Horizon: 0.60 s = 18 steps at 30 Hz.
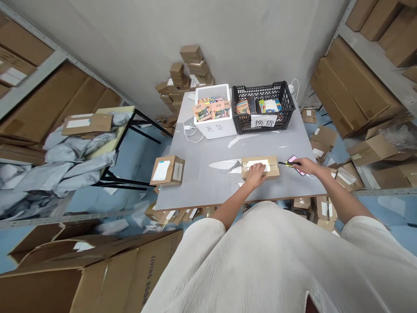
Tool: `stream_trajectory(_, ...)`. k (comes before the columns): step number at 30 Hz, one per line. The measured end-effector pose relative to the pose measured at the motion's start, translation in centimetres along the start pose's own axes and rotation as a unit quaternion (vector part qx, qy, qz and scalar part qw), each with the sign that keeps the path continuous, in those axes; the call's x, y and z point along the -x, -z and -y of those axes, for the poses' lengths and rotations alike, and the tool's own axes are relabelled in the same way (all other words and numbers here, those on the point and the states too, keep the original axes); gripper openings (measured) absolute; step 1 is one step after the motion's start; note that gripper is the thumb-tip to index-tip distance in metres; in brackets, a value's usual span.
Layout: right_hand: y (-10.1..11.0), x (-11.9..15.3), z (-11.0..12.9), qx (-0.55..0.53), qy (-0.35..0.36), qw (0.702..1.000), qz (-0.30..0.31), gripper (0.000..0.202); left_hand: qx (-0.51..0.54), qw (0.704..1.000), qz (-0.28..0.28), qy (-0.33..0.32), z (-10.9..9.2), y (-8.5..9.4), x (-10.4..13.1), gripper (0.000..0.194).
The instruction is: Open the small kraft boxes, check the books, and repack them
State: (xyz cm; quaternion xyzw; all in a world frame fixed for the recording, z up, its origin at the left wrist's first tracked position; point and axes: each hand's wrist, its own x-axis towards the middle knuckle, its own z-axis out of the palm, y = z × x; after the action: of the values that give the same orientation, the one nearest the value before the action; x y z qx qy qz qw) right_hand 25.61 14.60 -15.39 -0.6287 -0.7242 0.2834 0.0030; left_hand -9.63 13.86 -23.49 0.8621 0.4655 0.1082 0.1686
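On the grey table lies a brown cardboard box (273,172) with clear tape and a white label on top. My left hand (256,174) rests on its top with the fingers spread, pressing on the label. To the right of the box, my right hand (302,166) grips a black and yellow utility knife (288,164). The knife points left, its tip close to the box's right side. Beneath the knife lies a phone (297,169) with a pink screen. A torn white paper or plastic piece (224,164) touches the area left of the box.
A white foam box (216,129) and a black crate (239,124), both holding booklets, stand at the table's back. Another labelled carton (167,170) sits on the left edge. Shelves with cartons flank both sides; a side table (122,124) bears grey parcels.
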Motion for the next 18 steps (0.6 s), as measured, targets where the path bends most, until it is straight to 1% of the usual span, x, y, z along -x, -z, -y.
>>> stream_trajectory(3,-0.8,-0.1,-0.5,-0.035,0.006,0.999,-0.006,0.047,-0.016,0.999,0.033,0.001,-0.6,-0.4,-2.0,0.058)
stream_trajectory(7,-1.3,-0.5,-1.3,-0.060,0.018,0.998,-0.018,0.048,-0.049,0.996,0.070,0.004,-0.9,-0.6,-3.0,0.059)
stream_trajectory(10,-1.4,-1.1,-1.4,-0.058,0.040,0.997,-0.021,0.044,-0.056,0.996,0.069,0.008,-1.0,-0.7,-2.9,0.061)
stream_trajectory(13,-1.3,-1.9,-1.2,-0.027,0.074,0.997,-0.006,0.039,-0.068,0.995,0.067,0.003,-0.9,-0.7,-2.5,0.062)
stream_trajectory(18,-1.5,-3.6,0.0,0.035,0.104,0.994,0.013,0.037,-0.065,0.995,0.072,0.012,0.2,0.1,-1.3,0.066)
